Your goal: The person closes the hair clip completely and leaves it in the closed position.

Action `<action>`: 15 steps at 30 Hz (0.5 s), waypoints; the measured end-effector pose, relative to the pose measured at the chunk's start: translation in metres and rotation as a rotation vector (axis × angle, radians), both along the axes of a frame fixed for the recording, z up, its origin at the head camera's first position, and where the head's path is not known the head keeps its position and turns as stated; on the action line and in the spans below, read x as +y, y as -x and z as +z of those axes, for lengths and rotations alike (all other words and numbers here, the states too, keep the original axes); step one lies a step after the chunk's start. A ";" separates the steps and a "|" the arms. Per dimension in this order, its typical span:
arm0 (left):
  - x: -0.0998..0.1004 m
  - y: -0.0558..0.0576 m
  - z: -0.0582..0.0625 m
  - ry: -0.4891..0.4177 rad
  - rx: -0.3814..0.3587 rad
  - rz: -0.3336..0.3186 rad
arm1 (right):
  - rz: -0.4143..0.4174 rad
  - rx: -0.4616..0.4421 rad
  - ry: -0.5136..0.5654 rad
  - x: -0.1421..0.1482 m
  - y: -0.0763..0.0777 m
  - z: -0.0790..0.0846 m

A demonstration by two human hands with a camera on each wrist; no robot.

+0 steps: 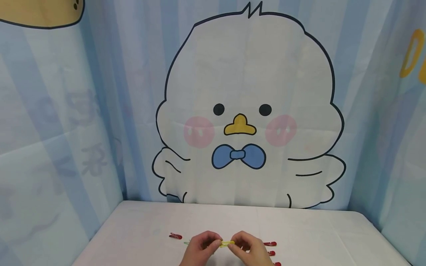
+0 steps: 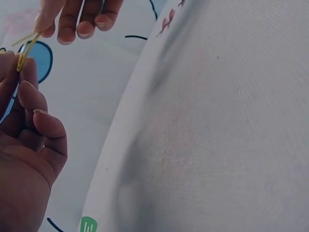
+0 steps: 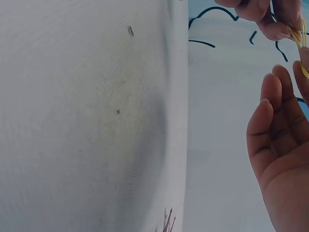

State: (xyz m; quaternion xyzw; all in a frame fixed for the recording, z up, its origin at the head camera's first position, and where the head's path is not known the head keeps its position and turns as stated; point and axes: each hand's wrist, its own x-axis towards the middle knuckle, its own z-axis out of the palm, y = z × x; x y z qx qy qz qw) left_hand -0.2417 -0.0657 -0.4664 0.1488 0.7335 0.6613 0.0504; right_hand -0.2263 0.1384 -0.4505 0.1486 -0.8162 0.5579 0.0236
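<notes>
A yellow snap hair clip (image 1: 227, 244) is held between my two hands, low over the white table. My left hand (image 1: 202, 246) pinches one end with thumb and forefinger; my right hand (image 1: 249, 247) pinches the other. In the left wrist view the arms of the clip (image 2: 30, 50) stand spread apart, and the other fingers of both hands curve loosely. Fingertips partly cover the clip (image 3: 304, 70) in the right wrist view. Just left of my left hand, a pale green piece (image 1: 186, 242) shows, partly hidden by the hand.
One red hair clip (image 1: 175, 236) lies on the table (image 1: 139, 225) to the left. Beside my right hand, red clips (image 1: 271, 244) lie in a column, partly hidden by it. Behind the table hangs a curtain (image 1: 246, 66) with a cartoon bird.
</notes>
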 end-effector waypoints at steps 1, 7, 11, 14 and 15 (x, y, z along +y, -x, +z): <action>0.000 0.000 0.000 -0.002 -0.006 0.002 | -0.003 -0.001 0.000 0.000 0.000 0.000; 0.001 -0.004 0.000 -0.021 -0.018 0.009 | -0.022 0.010 -0.010 0.000 0.000 -0.001; 0.001 -0.005 0.000 -0.027 0.000 0.019 | -0.026 0.007 -0.010 0.000 0.000 0.000; 0.003 -0.005 -0.001 -0.033 0.005 0.035 | -0.023 0.006 -0.003 -0.001 -0.001 0.000; 0.003 -0.005 -0.001 -0.035 0.003 0.042 | -0.022 0.009 -0.002 -0.001 -0.001 0.000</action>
